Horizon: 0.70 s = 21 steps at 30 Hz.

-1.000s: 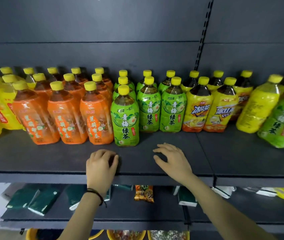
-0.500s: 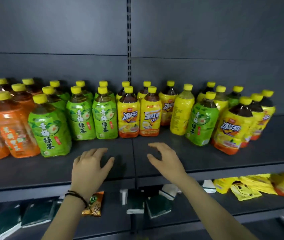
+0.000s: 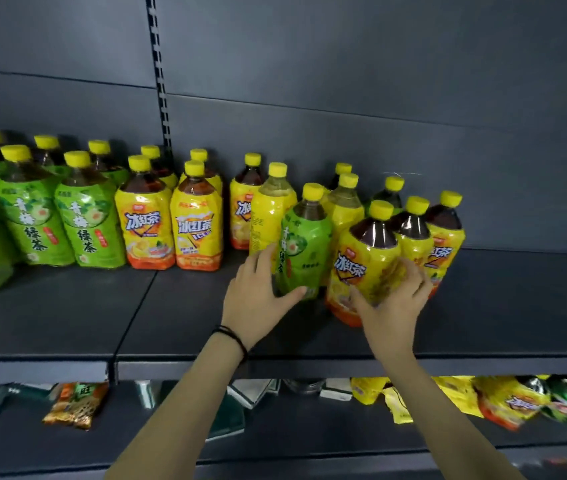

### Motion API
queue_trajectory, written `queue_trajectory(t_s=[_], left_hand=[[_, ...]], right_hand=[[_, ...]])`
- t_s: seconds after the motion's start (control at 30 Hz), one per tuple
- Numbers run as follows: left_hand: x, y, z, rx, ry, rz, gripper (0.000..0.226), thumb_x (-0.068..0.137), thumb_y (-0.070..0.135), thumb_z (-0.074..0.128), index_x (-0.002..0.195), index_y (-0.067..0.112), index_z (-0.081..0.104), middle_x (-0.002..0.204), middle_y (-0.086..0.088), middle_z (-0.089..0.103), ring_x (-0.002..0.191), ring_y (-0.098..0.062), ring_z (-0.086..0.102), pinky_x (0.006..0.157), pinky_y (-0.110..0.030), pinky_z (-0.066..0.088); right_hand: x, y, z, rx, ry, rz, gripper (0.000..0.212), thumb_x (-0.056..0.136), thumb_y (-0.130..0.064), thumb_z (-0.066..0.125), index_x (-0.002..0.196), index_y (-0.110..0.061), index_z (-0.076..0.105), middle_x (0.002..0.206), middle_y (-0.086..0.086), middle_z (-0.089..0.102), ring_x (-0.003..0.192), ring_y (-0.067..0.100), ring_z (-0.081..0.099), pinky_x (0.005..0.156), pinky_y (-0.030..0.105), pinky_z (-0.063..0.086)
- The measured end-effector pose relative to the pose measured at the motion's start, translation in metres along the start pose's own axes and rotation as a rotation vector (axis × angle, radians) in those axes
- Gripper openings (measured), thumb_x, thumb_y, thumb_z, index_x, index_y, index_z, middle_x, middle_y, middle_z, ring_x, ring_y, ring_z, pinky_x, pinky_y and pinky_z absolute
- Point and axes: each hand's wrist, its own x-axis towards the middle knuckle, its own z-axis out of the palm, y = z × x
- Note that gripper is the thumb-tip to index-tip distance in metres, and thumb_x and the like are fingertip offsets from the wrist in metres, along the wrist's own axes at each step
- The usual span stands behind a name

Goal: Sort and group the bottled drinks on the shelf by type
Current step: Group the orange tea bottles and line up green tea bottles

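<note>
A green tea bottle [image 3: 306, 237] stands among yellow bottles right of centre on the dark shelf [image 3: 67, 323]. My left hand [image 3: 257, 296] grips its lower part, fingers round its left side and thumb across the front near the base. Beside it on the right stands an iced tea bottle [image 3: 361, 258] with a yellow and orange label. My right hand [image 3: 392, 299] holds that one, thumb on the front and fingers round its right side. Grouped green tea bottles [image 3: 84, 220] fill the left, with iced tea bottles [image 3: 145, 230] next to them.
Pale yellow bottles [image 3: 271, 209] and more iced tea bottles [image 3: 444, 233] stand behind and to the right of the two held ones. A snack packet [image 3: 77, 403] and yellow packets [image 3: 503, 400] lie on the lower shelf. The shelf's front strip is bare.
The view has swung right along the shelf. Both hands have left the shelf's front strip and reached forward: the left onto the green tea bottle, the right onto the iced tea bottle.
</note>
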Motion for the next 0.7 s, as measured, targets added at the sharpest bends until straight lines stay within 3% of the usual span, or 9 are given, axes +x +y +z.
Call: queue_trajectory(t_s=[0.1,0.23,0.37,0.47,0.57,0.63,0.7], left_hand=[[0.024,0.013,0.018,-0.272,-0.022,-0.14,0.101,0.072,0.054,0.073,0.149,0.024,0.014,0.15,-0.001,0.029,0.137,-0.017,0.03,0.107,-0.037,0.034],[0.047,0.015,0.038,-0.402,0.026,-0.245,0.104,0.067,0.045,0.08,0.147,0.019,0.021,0.143,-0.003,0.033,0.134,-0.018,0.032,0.11,-0.034,0.031],[0.053,0.013,0.045,-0.441,0.065,-0.267,0.097,0.067,0.035,0.083,0.144,0.017,0.026,0.138,-0.002,0.031,0.127,-0.013,0.033,0.1,-0.021,0.028],[0.054,0.006,0.041,-0.475,0.069,-0.297,0.092,0.061,0.033,0.087,0.135,0.019,0.035,0.131,0.0,0.036,0.118,-0.009,0.04,0.101,-0.027,0.038],[0.049,-0.006,0.037,-0.556,0.114,-0.34,0.093,0.041,0.046,0.09,0.117,0.029,0.038,0.126,-0.001,0.043,0.116,-0.015,0.05,0.097,-0.042,0.049],[0.041,-0.014,0.031,-0.558,0.148,-0.344,0.093,0.035,0.051,0.088,0.112,0.032,0.039,0.123,-0.002,0.048,0.113,-0.017,0.054,0.092,-0.044,0.052],[0.032,-0.021,0.024,-0.546,0.183,-0.347,0.09,0.04,0.041,0.092,0.111,0.03,0.038,0.12,-0.001,0.051,0.11,-0.015,0.056,0.092,-0.041,0.052]], right_hand=[[0.01,0.016,0.002,0.04,-0.062,0.015,0.096,0.065,-0.031,0.086,0.141,-0.006,0.032,0.14,0.016,0.03,0.133,0.029,0.029,0.109,0.037,0.03],[0.009,0.021,0.001,0.141,-0.104,0.025,0.092,0.068,-0.031,0.083,0.143,-0.013,0.033,0.135,0.006,0.039,0.131,0.016,0.033,0.107,0.03,0.031],[0.011,0.027,0.003,0.201,-0.165,0.05,0.09,0.069,-0.041,0.078,0.143,-0.018,0.032,0.137,0.002,0.04,0.132,0.016,0.035,0.107,0.038,0.038],[0.012,0.026,0.004,0.203,-0.201,0.028,0.09,0.069,-0.048,0.074,0.144,-0.021,0.031,0.136,-0.002,0.039,0.13,0.015,0.038,0.104,0.045,0.043],[0.011,0.023,0.007,0.209,-0.222,0.018,0.088,0.071,-0.044,0.076,0.144,-0.023,0.031,0.135,-0.005,0.04,0.129,0.011,0.039,0.101,0.045,0.046],[0.011,0.023,0.009,0.249,-0.25,0.021,0.088,0.07,-0.046,0.076,0.143,-0.027,0.03,0.136,-0.009,0.039,0.129,0.011,0.041,0.1,0.045,0.047],[0.011,0.022,0.012,0.323,-0.294,0.032,0.087,0.07,-0.044,0.077,0.141,-0.031,0.03,0.138,-0.011,0.04,0.13,0.011,0.043,0.1,0.044,0.048]])
